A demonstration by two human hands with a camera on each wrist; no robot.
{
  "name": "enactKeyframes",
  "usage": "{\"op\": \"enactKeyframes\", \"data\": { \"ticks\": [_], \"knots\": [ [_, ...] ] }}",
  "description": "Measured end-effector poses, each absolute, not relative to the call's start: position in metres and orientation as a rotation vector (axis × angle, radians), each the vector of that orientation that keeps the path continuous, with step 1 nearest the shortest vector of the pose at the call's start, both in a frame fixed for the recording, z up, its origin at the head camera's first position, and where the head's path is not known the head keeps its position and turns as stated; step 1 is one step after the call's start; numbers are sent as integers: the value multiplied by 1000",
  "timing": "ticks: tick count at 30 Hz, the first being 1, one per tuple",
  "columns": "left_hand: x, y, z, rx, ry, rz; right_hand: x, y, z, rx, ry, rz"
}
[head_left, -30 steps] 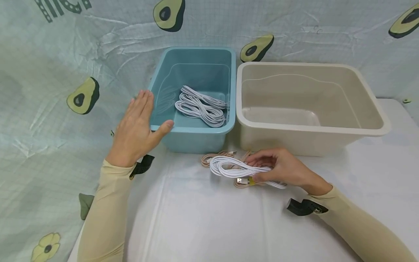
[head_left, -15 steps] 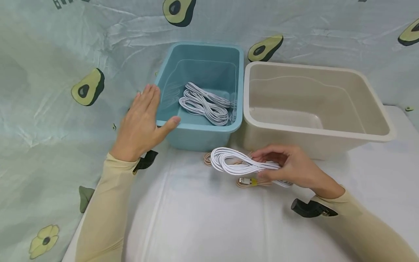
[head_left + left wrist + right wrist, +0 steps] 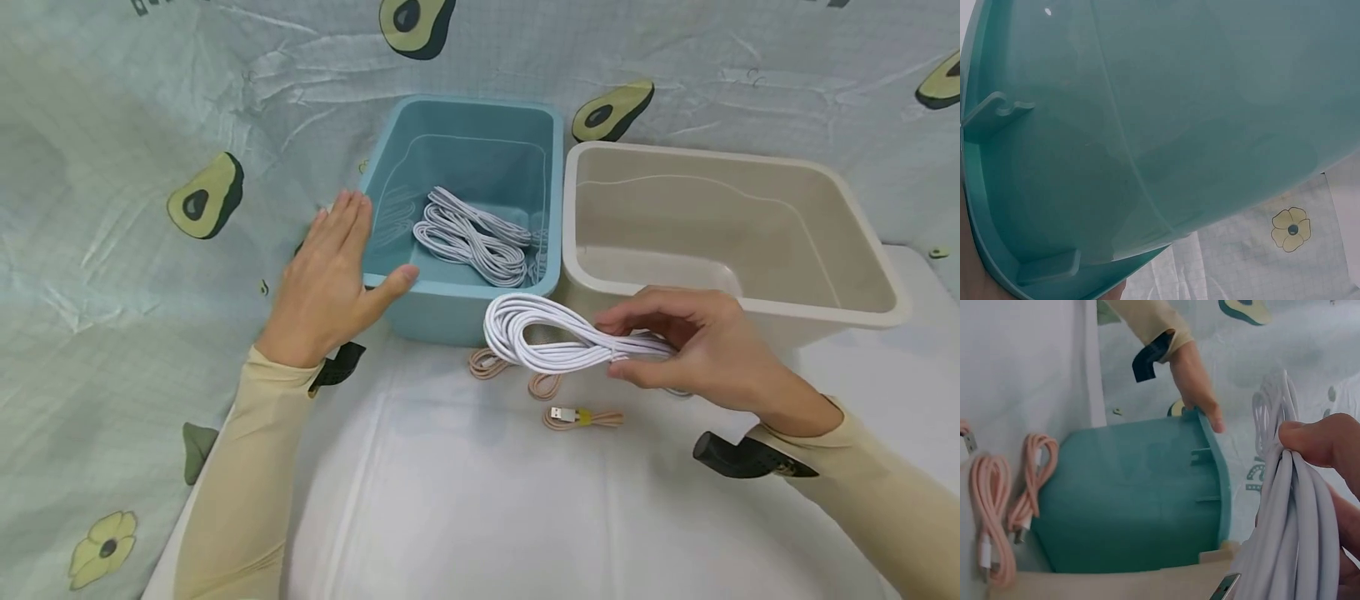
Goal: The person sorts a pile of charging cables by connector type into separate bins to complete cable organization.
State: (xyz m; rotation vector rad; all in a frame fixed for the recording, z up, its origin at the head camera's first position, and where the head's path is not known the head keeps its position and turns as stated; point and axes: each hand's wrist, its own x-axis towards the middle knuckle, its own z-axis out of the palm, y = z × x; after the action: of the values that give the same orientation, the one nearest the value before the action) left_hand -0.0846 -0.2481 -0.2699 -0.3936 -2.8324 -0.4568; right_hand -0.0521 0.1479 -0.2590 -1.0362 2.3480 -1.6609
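R hand (image 3: 697, 350) grips white cable bundle (image 3: 555, 337), lifted off table, just near blue bin (image 3: 450, 304). L hand (image 3: 326, 275), fingers straight, thumb over bin's near-left rim, likely steadying it. Pink cables (image 3: 581, 417) lie below on table.

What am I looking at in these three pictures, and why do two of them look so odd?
No machine here: a person works with bare hands, wearing three cameras. The wide picture comes from the head. The left hand rests straight-fingered on the blue bin, so its wrist camera sees only blue plastic. The right hand has its grip on a coiled white cable, which fills the right wrist view. More white cables lie in the blue bin. Pink cables lie on the white table before a beige bin.
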Motion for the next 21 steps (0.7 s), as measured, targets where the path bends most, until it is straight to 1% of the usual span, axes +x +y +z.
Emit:
{"op": "enactKeyframes", "data": {
  "ticks": [5, 14, 21],
  "knots": [
    [-86, -247, -269, -397, -2834, -461, -59, 149, -244, -1119, 2334, -1719],
    [-84, -247, -268, -388, -2857, -461, -72, 141, -216, -1035, 2268, -1948],
    [-85, -246, -267, -381, -2872, -465, -81, 135, -195, -994, 2437, -1800]
  ]
}}
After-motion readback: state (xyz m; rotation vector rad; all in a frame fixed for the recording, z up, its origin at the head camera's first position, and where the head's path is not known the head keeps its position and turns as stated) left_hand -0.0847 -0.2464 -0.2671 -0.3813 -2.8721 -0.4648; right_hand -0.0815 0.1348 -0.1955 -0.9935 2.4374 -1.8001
